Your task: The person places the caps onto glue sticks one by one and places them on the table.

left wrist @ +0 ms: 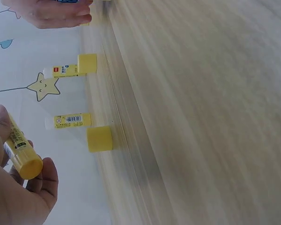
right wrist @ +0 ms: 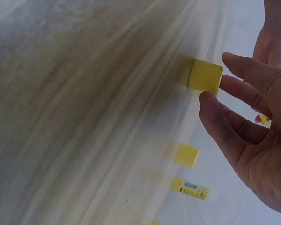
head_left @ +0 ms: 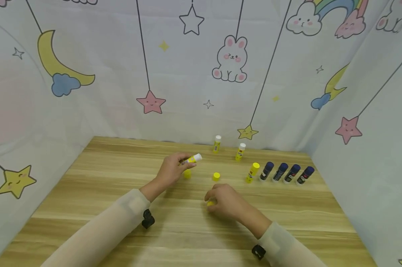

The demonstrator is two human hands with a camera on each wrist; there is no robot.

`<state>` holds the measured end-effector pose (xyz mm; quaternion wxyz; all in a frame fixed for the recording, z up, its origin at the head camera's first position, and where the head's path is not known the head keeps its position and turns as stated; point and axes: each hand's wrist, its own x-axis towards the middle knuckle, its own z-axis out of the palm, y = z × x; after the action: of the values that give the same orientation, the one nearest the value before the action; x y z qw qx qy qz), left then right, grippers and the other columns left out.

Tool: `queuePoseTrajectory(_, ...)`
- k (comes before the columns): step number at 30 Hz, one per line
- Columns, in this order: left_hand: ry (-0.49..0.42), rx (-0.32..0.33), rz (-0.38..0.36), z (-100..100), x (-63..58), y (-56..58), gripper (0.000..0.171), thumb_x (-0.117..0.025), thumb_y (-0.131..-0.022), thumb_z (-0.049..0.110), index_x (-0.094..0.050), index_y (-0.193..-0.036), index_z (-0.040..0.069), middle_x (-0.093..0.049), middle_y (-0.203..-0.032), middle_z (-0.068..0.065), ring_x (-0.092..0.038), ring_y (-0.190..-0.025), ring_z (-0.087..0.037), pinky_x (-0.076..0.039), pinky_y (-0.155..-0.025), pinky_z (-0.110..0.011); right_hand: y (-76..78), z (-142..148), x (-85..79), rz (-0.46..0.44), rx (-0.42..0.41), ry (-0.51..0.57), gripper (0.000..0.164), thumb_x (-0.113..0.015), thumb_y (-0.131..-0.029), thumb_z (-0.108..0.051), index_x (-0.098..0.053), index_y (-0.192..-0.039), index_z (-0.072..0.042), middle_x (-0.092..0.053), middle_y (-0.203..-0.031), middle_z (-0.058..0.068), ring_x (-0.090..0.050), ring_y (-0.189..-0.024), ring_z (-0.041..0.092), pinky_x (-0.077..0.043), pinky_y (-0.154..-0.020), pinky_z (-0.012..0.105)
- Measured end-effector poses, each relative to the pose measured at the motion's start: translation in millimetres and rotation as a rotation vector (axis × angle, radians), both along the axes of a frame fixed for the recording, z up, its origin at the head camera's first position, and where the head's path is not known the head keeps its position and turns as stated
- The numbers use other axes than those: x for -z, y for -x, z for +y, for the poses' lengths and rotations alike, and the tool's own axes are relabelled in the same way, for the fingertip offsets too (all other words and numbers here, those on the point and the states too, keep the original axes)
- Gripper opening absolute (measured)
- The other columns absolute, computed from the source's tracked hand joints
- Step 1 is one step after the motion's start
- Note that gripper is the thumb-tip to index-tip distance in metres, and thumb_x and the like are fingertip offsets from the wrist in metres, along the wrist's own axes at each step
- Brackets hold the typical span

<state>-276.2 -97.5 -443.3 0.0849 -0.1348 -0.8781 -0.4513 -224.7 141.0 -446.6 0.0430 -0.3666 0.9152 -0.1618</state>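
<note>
My left hand (head_left: pixel 172 169) grips a yellow glue stick (head_left: pixel 191 160), tilted with its white end up to the right. In the left wrist view, the yellow lower end of that glue stick (left wrist: pixel 22 152) shows below the fingers. Beneath the hand, a yellow cap (head_left: pixel 186 174) stands on the table. My right hand (head_left: pixel 225 200) is low over the table, its fingers loosely spread around another yellow cap (right wrist: pixel 205 76); whether they touch it is hard to tell. A third yellow cap (head_left: pixel 216 176) stands just beyond the right hand.
Two white-topped yellow glue sticks (head_left: pixel 217 144) stand at the back of the wooden table (head_left: pixel 187 237). To the right is a yellow-topped glue stick (head_left: pixel 253 172), followed by a row of several navy-capped sticks (head_left: pixel 280 172). A patterned white cloth (head_left: pixel 187 70) hangs behind and at the sides.
</note>
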Motion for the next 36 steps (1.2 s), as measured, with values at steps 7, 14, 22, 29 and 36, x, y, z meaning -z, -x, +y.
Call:
queuePoseTrajectory(7, 0.059, -0.036, 0.010, -1, -0.2, -3.9, 0.039, -0.075, -0.091, 0.034, -0.073, -0.123, 0.012, -0.069, -0.117, -0.005, -0.064, -0.097, -0.021, -0.056, -0.078, -0.036, -2.4, -1, 4.9, 0.002, -0.026, -0.020, 0.015, -0.084, -0.082, -0.022, -0.079, -0.095, -0.015, -0.063, -0.082, -0.007, -0.047, -0.068, 0.003, -0.042, -0.062, 0.022)
queuePoseTrajectory(14, 0.150, -0.043, 0.072, -3, 4.4, -4.8, 0.041, -0.076, -0.089, 0.034, -0.073, -0.123, 0.010, -0.069, -0.118, -0.007, -0.065, -0.098, -0.022, -0.056, -0.077, -0.036, -3.6, -2, 7.2, 0.007, -0.043, -0.011, 0.013, -0.085, -0.084, -0.020, -0.079, -0.094, -0.014, -0.063, -0.081, -0.008, -0.047, -0.067, 0.001, -0.042, -0.061, 0.019)
queuePoseTrajectory(22, 0.199, -0.044, 0.103, -6, 4.5, -6.5, 0.041, -0.076, -0.089, 0.034, -0.074, -0.122, 0.010, -0.069, -0.113, -0.007, -0.065, -0.095, -0.022, -0.056, -0.076, -0.036, -2.8, -4, 2.9, -0.013, -0.009, 0.009, 0.013, -0.084, -0.084, -0.019, -0.080, -0.096, -0.013, -0.064, -0.081, -0.008, -0.049, -0.068, 0.002, -0.044, -0.060, 0.020)
queuePoseTrajectory(29, 0.212, -0.041, 0.121, -9, 6.8, -7.2, 0.039, -0.077, -0.089, 0.033, -0.075, -0.119, 0.008, -0.070, -0.113, -0.007, -0.065, -0.098, -0.024, -0.056, -0.079, -0.038, -2.0, -6, 1.3, -0.005, 0.012, 0.031, 0.013, -0.084, -0.084, -0.018, -0.080, -0.095, -0.013, -0.065, -0.082, -0.008, -0.051, -0.070, 0.003, -0.045, -0.063, 0.021)
queuePoseTrajectory(36, 0.221, -0.023, 0.141, -10, 10.6, -8.1, 0.035, -0.080, -0.086, 0.029, -0.076, -0.114, 0.008, -0.069, -0.110, -0.006, -0.064, -0.096, -0.024, -0.055, -0.079, -0.039, 0.7, -6, 0.2, -0.020, 0.065, 0.076, 0.012, -0.084, -0.084, -0.020, -0.080, -0.095, -0.016, -0.064, -0.080, -0.010, -0.053, -0.071, 0.005, -0.046, -0.064, 0.023)
